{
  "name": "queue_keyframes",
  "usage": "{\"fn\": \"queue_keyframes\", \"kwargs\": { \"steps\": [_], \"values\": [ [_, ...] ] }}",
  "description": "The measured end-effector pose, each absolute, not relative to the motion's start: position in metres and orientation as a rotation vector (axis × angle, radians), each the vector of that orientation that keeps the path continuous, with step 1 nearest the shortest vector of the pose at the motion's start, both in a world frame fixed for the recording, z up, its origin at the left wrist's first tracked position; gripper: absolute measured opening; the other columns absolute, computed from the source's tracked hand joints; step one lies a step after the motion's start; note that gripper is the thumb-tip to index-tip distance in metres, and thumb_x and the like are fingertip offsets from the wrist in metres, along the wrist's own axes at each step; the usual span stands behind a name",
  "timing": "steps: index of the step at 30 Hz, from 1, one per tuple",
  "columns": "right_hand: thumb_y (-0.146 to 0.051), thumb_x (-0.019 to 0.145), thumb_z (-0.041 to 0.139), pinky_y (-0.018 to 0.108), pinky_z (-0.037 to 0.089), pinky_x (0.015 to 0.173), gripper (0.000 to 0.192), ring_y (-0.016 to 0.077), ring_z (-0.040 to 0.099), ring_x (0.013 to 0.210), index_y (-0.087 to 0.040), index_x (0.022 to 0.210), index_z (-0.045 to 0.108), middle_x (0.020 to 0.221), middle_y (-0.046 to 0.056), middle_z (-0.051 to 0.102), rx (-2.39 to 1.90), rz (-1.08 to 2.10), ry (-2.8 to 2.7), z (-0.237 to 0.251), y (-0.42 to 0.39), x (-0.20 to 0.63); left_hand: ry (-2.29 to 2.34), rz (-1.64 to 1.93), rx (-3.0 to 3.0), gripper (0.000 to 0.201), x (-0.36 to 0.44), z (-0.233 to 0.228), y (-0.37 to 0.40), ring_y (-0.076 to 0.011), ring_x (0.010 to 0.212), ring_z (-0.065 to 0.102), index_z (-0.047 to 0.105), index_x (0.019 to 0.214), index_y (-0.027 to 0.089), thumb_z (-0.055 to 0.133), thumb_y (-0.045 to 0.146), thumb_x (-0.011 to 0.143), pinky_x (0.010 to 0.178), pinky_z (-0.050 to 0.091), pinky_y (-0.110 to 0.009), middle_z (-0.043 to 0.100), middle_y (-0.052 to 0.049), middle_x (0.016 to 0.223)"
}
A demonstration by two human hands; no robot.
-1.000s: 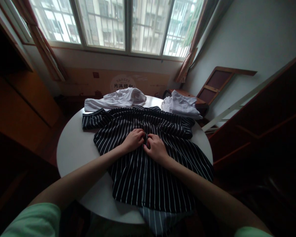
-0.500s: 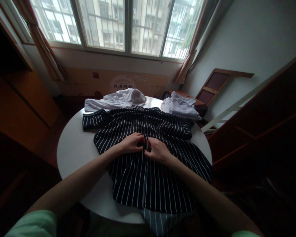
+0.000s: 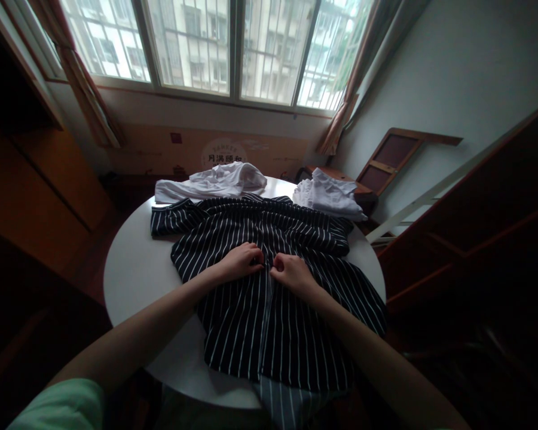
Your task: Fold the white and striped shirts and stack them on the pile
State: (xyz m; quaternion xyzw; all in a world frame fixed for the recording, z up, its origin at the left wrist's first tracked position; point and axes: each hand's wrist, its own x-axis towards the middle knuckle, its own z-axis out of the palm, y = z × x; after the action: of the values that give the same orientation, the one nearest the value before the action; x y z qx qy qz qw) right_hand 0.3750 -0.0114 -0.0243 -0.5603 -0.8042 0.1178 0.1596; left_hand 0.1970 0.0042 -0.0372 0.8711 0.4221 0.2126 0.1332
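A black shirt with white stripes [image 3: 237, 322] lies spread over the round white table [image 3: 134, 280], its collar toward the window and its hem hanging past the near edge. My left hand [image 3: 244, 261] is closed on the left side of the shirt's front opening, fingertips pinching the cloth. Just across the opening, my right hand [image 3: 292, 273] pinches the other front edge. A narrow gap shows between the two edges below my hands. Any button under the fingers is too small to make out.
Behind the shirt, a crumpled white garment [image 3: 219, 181] lies at the table's far left. A folded white garment [image 3: 329, 194] sits at the far right. A wooden chair [image 3: 388, 161] stands beyond, near the wall. Dark furniture [image 3: 475, 239] rises on the right.
My right hand has moved slightly right and its fingers have closed more. The two front edges have parted a little between my hands. My left hand is nearly still.
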Motion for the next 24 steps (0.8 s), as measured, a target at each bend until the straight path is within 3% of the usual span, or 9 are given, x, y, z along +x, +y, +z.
{"fn": "queue_keyframes", "kwargs": {
  "steps": [9, 17, 24],
  "values": [
    [-0.020, 0.066, 0.054, 0.022, 0.037, 0.060, 0.011, 0.0125, 0.055, 0.063, -0.016, 0.072, 0.062, 0.067, 0.002, 0.063, -1.525, 0.565, -2.258, -0.024, -0.007, 0.379, 1.226, 0.680, 2.490, 0.007, 0.205, -0.038, -0.003, -0.0143, 0.074, 0.050, 0.057, 0.078, 0.016, 0.055, 0.014, 0.072, 0.068, 0.041, -0.027, 0.055, -0.001, 0.076],
    [-0.022, 0.064, 0.057, 0.022, 0.031, 0.054, 0.005, 0.0109, 0.049, 0.058, -0.017, 0.064, 0.057, 0.064, 0.001, 0.059, -1.531, 0.417, -2.338, -0.025, -0.009, 0.376, 1.270, 0.723, 2.427, 0.006, 0.212, -0.034, -0.010, -0.0140, 0.070, 0.049, 0.055, 0.072, 0.015, 0.053, 0.010, 0.070, 0.067, 0.041, -0.027, 0.054, -0.001, 0.071],
    [-0.021, 0.067, 0.055, 0.023, 0.034, 0.056, 0.006, 0.0118, 0.051, 0.059, -0.017, 0.067, 0.060, 0.065, 0.001, 0.060, -1.505, 0.486, -2.267, -0.026, -0.008, 0.377, 1.278, 0.757, 2.364, 0.005, 0.215, -0.041, -0.009, -0.0139, 0.068, 0.050, 0.054, 0.071, 0.015, 0.053, 0.011, 0.070, 0.065, 0.041, -0.026, 0.054, -0.001, 0.070]
  ]
}}
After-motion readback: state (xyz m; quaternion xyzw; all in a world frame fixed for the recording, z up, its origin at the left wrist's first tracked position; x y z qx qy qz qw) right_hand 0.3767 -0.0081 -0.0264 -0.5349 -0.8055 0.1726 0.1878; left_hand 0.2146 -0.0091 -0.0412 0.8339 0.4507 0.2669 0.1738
